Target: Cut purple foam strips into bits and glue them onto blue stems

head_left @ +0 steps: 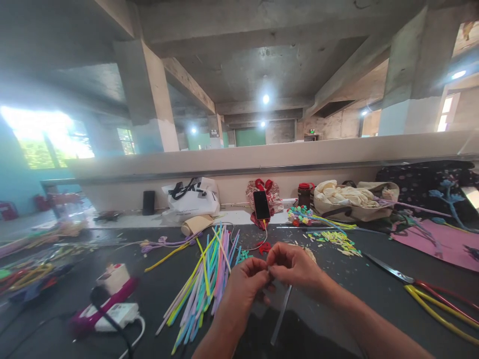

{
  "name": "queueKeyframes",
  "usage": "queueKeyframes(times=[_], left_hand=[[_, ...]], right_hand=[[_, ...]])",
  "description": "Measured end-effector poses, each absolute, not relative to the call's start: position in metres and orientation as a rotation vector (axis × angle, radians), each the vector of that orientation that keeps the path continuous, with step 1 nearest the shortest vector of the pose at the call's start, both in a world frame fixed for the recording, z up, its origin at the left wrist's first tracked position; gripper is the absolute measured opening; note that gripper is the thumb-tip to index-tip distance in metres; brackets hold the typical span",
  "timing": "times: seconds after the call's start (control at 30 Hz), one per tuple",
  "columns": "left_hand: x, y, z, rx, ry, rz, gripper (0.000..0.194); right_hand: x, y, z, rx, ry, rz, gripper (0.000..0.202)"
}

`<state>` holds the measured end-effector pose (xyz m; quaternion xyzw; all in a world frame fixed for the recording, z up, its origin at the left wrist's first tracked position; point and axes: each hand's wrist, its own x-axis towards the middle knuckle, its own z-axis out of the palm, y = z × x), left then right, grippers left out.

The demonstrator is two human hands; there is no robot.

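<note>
My left hand (pixel 249 284) and my right hand (pixel 295 264) meet over the black table, fingertips pinched together. Whatever is between them is too small and hidden to name. Below my fingers a thin pale strip (pixel 280 316) slants down toward the table; whether it is held cannot be told. A loose pile of pastel fuzzy sticks (pixel 204 286) lies just left of my left hand. Behind my hands is a small red piece (pixel 265 247), with small teal bits (pixel 245 255) beside it.
Large scissors (pixel 407 281) lie at right, near a pink sheet (pixel 436 244). Yellow-green cut pieces (pixel 335 240) are scattered behind. A phone (pixel 261 205) leans at the back. A power strip (pixel 107 306) with cables sits at left. Bags line the low wall.
</note>
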<state>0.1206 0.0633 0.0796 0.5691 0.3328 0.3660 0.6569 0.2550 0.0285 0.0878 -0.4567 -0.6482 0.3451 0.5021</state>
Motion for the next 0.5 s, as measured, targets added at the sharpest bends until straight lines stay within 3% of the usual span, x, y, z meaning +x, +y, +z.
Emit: queueKeyframes(times=[0.13,0.5], left_hand=[[0.121,0.063,0.078,1.348,0.752,0.807,0.015],[0.127,0.054,0.065,1.452,0.84,0.964,0.009]], right_hand=[[0.258,0.025,0.091,-1.094,-1.635,0.849,0.013],[0.247,0.002,0.078,-1.283,-1.864,0.013,0.01]])
